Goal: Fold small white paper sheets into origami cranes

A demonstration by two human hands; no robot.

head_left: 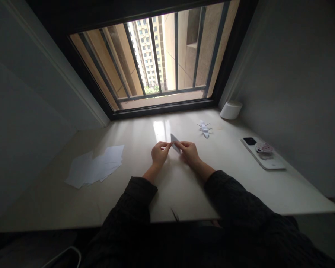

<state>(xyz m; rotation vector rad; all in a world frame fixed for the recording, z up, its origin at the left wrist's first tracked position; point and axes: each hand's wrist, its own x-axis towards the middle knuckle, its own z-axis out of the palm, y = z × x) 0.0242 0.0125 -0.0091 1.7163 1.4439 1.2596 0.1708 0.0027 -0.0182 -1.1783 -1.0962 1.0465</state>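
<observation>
A small piece of folded white paper (pixel 175 140) is held just above the white sill, in the middle of the view. My left hand (pixel 159 152) pinches its left edge between thumb and finger. On the other side, my right hand (pixel 189 150) grips the paper with thumb and fingers, covering part of it. The paper stands tilted, with a pointed corner upward and another corner down by the right hand. Beyond my hands, to the right, lie folded paper cranes (pixel 204 128); their exact number is hard to make out.
Loose white paper sheets (pixel 96 166) lie overlapped at the left. A white phone (pixel 264 153) with a round grip on its back rests at the right. Near the window corner stands a white cylindrical object (pixel 231 110). A barred window (pixel 162 59) closes the far side; walls flank the sill.
</observation>
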